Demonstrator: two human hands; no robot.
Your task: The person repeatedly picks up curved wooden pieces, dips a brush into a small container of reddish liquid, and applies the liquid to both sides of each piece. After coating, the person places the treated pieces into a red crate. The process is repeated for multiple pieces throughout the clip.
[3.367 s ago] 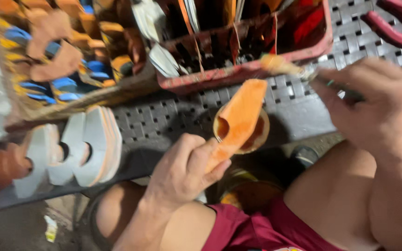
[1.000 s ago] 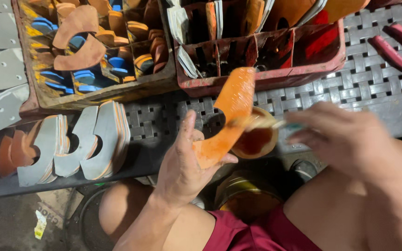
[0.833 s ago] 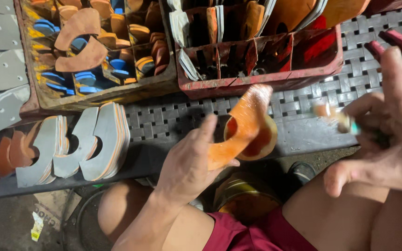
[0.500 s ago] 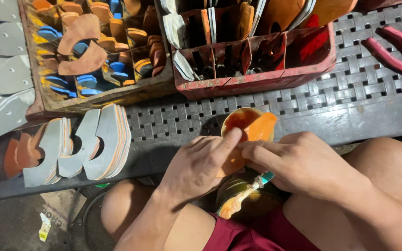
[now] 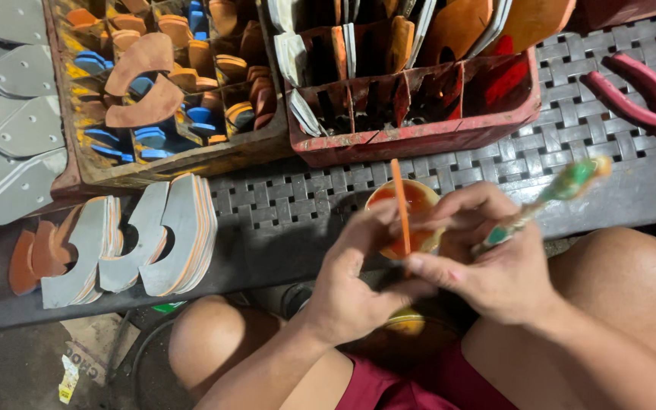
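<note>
Currently the left hand (image 5: 358, 292) pinches a thin orange piece (image 5: 398, 201), held edge-on and upright, at 12 o'clock from the grip. At 3 o'clock, touching it, the right hand (image 5: 495, 262) steadies the piece's base while clasping a green-handled brush (image 5: 552, 199), tip angled to 2 o'clock. Judged step: coating the piece. Next calls for bringing bristles back to the piece over the orange cup (image 5: 411, 220).

crate (image 5: 419, 137) behind hands (image 5: 427, 273) | pliers (image 5: 635, 91) right | stacked soles (image 5: 138, 235) left
</note>
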